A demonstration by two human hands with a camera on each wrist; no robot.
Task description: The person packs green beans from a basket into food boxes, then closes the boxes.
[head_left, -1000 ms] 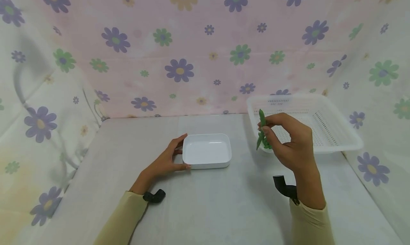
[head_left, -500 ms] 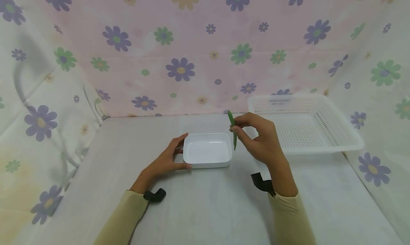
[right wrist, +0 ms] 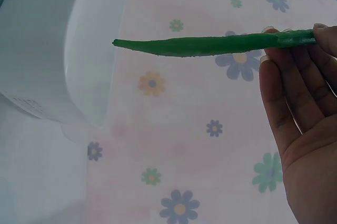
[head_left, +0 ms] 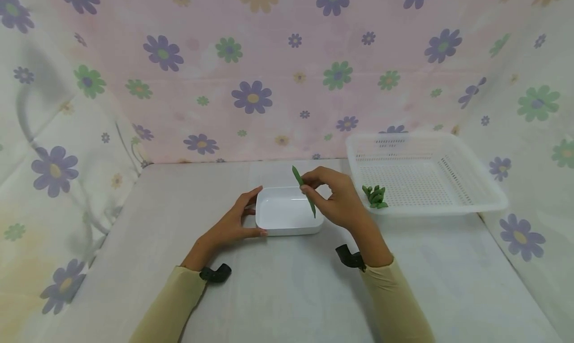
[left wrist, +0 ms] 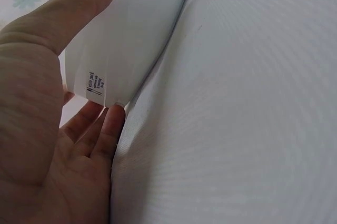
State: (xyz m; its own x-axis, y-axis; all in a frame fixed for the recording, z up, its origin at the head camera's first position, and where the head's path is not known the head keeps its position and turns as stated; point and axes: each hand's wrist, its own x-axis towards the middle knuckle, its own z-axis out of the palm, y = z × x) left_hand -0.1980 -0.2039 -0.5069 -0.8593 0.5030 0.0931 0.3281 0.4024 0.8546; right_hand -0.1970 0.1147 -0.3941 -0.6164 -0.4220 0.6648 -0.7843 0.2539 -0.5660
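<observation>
From the head view, a long green bean pod (head_left: 304, 191) is pinched between the thumb and fingertips of the right hand (head_left: 334, 199), and it is held tilted over the right end of the white rectangular dish (head_left: 289, 211), its lower tip above the dish's floor. A second ago the same pod was being held in front of the white perforated basket (head_left: 426, 172) at the far right; half a second ago it had been carried to just right of the dish. The pod has thus been brought leftward from basket to dish, and it is judged that it is about to be set down there, though it has not been released. A small heap of green pods (head_left: 374, 196) is seen at the basket's near left corner. The left hand (head_left: 233, 224) is laid against the dish's left end, thumb on the near side and fingers on the far side, exactly as before, so the dish has been kept steady throughout.

In the left wrist view, the dish's wall (left wrist: 126, 40) is seen braced between the thumb above and fingertips (left wrist: 108, 124) below, on the grey table cover (left wrist: 237, 119).

In the right wrist view, the pod (right wrist: 210, 44) is shown gripped at its thick end by curled fingertips (right wrist: 295, 66), with its thin tip reaching toward the dish (right wrist: 58, 45).
</observation>
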